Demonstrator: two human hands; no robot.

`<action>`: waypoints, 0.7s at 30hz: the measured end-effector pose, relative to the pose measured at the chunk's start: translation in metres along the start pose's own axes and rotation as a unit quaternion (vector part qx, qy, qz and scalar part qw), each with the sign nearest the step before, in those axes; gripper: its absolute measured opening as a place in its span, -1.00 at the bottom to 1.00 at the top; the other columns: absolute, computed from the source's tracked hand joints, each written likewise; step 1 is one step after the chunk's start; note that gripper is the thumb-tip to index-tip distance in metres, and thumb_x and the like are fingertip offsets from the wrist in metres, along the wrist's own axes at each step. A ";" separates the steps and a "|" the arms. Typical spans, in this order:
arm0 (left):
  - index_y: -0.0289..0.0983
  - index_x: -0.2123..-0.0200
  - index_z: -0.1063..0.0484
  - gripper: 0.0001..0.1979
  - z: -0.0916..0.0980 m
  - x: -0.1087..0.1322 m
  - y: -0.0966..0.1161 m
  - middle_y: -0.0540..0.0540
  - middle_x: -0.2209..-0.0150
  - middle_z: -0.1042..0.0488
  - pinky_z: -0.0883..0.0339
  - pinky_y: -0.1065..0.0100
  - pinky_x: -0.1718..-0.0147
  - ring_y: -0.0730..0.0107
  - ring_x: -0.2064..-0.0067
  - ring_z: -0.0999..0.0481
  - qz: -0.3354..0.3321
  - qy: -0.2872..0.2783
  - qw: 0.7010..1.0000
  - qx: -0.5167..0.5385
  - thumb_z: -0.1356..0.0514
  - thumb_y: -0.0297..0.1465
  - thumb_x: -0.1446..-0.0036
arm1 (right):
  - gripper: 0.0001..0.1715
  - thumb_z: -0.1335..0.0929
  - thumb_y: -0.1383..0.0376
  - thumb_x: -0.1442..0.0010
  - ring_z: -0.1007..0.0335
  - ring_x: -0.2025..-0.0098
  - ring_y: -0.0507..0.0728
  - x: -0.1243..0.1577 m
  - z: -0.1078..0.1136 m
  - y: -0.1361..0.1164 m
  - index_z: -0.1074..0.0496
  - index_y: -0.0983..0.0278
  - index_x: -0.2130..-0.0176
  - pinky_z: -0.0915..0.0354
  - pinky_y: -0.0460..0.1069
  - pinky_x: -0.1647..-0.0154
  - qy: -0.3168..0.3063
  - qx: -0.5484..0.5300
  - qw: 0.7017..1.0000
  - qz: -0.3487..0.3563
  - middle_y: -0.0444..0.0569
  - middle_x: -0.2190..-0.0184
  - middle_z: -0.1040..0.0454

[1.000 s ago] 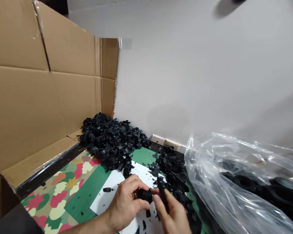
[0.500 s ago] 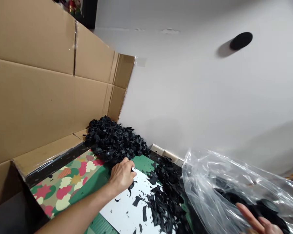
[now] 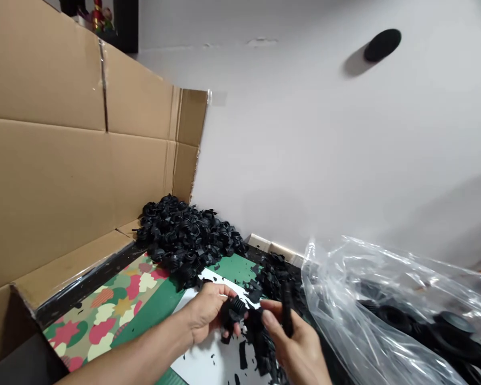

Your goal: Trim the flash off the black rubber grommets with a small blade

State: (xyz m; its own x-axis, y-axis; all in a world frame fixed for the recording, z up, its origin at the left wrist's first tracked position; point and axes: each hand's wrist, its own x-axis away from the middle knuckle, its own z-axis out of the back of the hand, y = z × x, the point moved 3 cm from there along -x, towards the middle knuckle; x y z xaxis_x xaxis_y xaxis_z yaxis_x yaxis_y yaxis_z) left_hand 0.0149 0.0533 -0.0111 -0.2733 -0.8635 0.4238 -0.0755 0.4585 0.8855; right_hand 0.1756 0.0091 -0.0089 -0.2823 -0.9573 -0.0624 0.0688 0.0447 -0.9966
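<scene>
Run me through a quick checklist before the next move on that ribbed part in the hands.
1. Left hand gripping the ribbed black rubber part: ok.
2. Right hand pinching the black strip: ok.
3. Ribbed part free of leftover trim: cannot tell, fingers hide much of it.
4. White sheet free of black scraps: not ok, scraps lie on it.
5. Clear plastic bag open for access: cannot tell, its mouth is not clearly visible.

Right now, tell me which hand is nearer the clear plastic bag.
Right. The right hand, pinching a black strip, sits just left of the clear plastic bag; the left hand, on a black ribbed part, is farther left.
</scene>
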 end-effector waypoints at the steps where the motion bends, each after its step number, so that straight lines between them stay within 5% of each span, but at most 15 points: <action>1: -0.26 0.39 -0.27 -0.88 -0.003 0.000 -0.002 0.00 0.62 -0.48 -0.03 0.53 0.80 0.43 0.72 -0.41 0.005 -0.016 1.000 0.023 -0.09 -0.57 0.03 | -0.56 -0.50 0.06 0.14 -0.53 0.33 0.25 0.000 -0.007 -0.001 -0.60 0.32 0.32 -0.42 0.04 0.33 -0.022 0.013 1.000 0.004 0.06 0.40 -0.60; 11: -0.34 0.44 -0.37 -0.78 -0.004 -0.007 -0.015 -0.10 0.56 -0.52 -0.29 0.45 0.70 0.35 0.61 -0.52 0.021 -0.097 0.983 0.151 -0.25 -0.29 -0.05 | -0.78 -0.39 0.22 -0.04 -0.53 0.36 0.21 0.002 -0.024 0.027 -0.53 0.27 0.29 -0.42 -0.01 0.38 -0.020 0.053 0.993 0.106 0.02 0.38 -0.59; 14: -0.38 0.44 -0.40 -0.79 -0.001 -0.006 -0.017 -0.12 0.55 -0.53 -0.31 0.46 0.69 0.34 0.60 -0.54 0.014 -0.102 0.984 0.148 -0.33 -0.36 0.01 | -0.78 -0.34 0.20 -0.11 -0.50 0.35 0.20 0.000 -0.024 0.030 -0.52 0.25 0.27 -0.40 -0.01 0.36 -0.032 0.094 0.988 0.117 0.01 0.36 -0.56; 18: -0.35 0.33 -0.39 -0.81 0.004 -0.005 -0.017 -0.11 0.48 -0.55 -0.36 0.46 0.62 0.30 0.51 -0.60 -0.003 -0.089 0.984 0.155 -0.32 -0.39 -0.02 | -0.57 -0.32 -0.02 -0.12 -0.44 0.25 0.24 0.001 -0.004 0.026 -0.53 0.22 0.22 -0.31 0.05 0.23 0.065 0.078 0.994 0.033 0.01 0.31 -0.55; 21: -0.29 0.15 -0.35 -0.76 0.007 -0.005 -0.016 -0.10 0.45 -0.56 -0.38 0.43 0.60 0.26 0.49 -0.62 -0.002 -0.092 0.983 0.157 -0.23 -0.33 -0.14 | -0.48 -0.30 -0.13 -0.10 -0.35 0.32 0.18 0.006 0.012 0.017 -0.56 0.20 0.28 -0.22 0.04 0.22 0.129 0.059 0.989 0.039 -0.01 0.29 -0.51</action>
State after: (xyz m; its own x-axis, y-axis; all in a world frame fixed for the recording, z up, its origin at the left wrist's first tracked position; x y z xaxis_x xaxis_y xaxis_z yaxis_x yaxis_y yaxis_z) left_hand 0.0107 0.0522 -0.0286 -0.4398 -0.8260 0.3525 -0.3619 0.5222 0.7722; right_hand 0.1871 0.0009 -0.0254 -0.5052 -0.8471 -0.1651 0.2061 0.0674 -0.9762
